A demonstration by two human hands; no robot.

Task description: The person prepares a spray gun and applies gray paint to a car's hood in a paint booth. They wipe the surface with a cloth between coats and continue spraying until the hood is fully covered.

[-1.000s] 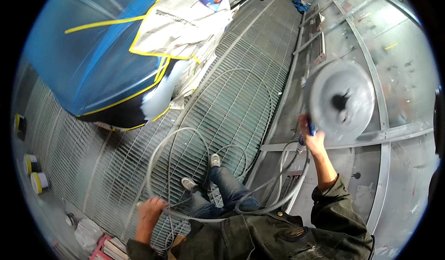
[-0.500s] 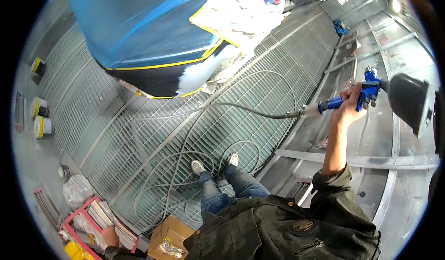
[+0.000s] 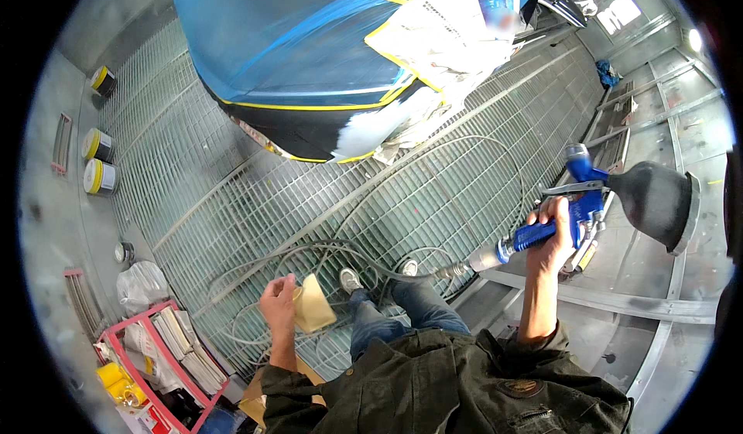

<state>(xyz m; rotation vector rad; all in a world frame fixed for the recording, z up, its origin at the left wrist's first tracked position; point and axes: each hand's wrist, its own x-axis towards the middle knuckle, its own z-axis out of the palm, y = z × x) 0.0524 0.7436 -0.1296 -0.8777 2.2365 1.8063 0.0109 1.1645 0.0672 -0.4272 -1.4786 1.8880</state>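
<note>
In my right hand [image 3: 551, 240] is a blue spray gun [image 3: 586, 216] with a dark cup [image 3: 654, 198] tilted to the right. Fingers wrap round its handle, and an air hose [image 3: 371, 262] runs from its lower end across the floor. My left hand [image 3: 277, 304] pinches a folded pale yellow cloth [image 3: 313, 306] above the grating. Ahead stands a car body part covered in blue film [image 3: 286, 55], edged with yellow tape and newspaper [image 3: 441, 43]. A whitish patch [image 3: 368, 131] shows on its bare dark lower corner, apart from both hands.
At lower left, a pink-red rack [image 3: 128, 329] holds folded papers [image 3: 182, 349] and yellow rolls [image 3: 120, 384]. A white plastic bag [image 3: 142, 285], several tins [image 3: 101, 177] and a cardboard box [image 3: 251, 404] stand nearby. Hose loops lie around my feet on the grating [image 3: 433, 202].
My left hand has come up from the rack toward the middle, now with the yellow cloth. My right hand has drawn the spray gun lower and closer to me. The view has shifted.
</note>
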